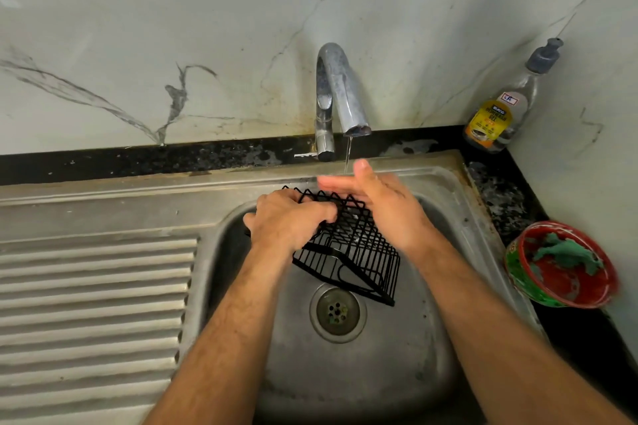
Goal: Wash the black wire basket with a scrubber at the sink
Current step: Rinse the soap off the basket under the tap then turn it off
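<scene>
Rinsing the black wire basket (348, 248) under the tap (340, 93)

Left hand (286, 221) grips its rim over the sink (448, 183); right hand (376, 197), fingers straight, presses its far side. Wet wire could slip; the scrubber (566, 254) lies well right.

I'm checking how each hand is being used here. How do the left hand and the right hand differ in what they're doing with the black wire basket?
The left hand has its fingers curled round the black wire basket, gripping its zigzag rim; the right hand is flat with straight fingers against the rim. The right hand sits under the tap's water stream; the left hand is beside it. Neither holds the green scrubber, which lies in the red bowl.
</scene>
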`<action>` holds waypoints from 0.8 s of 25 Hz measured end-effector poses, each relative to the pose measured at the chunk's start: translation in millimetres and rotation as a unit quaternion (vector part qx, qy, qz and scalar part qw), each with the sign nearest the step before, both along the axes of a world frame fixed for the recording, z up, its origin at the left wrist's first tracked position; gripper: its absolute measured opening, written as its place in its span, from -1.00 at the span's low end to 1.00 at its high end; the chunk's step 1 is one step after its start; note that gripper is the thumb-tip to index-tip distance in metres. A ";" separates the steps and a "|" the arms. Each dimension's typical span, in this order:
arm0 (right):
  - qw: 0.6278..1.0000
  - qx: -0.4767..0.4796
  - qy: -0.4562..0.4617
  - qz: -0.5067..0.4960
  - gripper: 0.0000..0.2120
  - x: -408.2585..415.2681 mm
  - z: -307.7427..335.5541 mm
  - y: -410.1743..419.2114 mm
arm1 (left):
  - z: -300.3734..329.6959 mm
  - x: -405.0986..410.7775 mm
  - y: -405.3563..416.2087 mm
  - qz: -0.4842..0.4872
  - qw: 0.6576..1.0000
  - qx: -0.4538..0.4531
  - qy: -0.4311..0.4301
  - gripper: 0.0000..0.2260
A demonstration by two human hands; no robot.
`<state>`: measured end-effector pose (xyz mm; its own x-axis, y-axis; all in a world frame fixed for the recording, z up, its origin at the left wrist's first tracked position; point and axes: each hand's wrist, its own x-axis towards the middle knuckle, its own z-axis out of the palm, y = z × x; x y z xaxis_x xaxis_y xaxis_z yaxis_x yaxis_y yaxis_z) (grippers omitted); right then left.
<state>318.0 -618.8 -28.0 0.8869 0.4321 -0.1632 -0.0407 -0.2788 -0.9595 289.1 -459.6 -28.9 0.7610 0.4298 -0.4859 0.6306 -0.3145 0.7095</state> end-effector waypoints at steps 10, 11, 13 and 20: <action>0.997 -0.047 0.050 0.039 -0.38 3.7 -17.7 2.4 | -21.0 -17.6 19.1 0.113 0.990 -0.062 -0.056 -0.68; 0.998 -0.033 0.049 0.021 -0.39 5.1 -20.1 2.4 | -22.7 -18.4 19.7 0.119 0.989 -0.067 -0.055 -0.71; 0.995 -0.080 0.062 -0.009 -0.44 10.0 -33.5 -6.4 | -22.2 -21.4 20.4 0.142 0.986 -0.071 -0.060 -0.69; 0.999 -0.041 0.023 -0.009 -0.43 7.1 -24.7 8.7 | -23.8 -24.5 31.1 0.162 0.979 -0.101 -0.073 -0.70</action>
<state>325.1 -610.1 -52.6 0.8851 0.3996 -0.2385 -0.0907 -0.3546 -0.9306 264.7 -428.6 -52.7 0.6683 0.5664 -0.4822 0.5618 0.0406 0.8263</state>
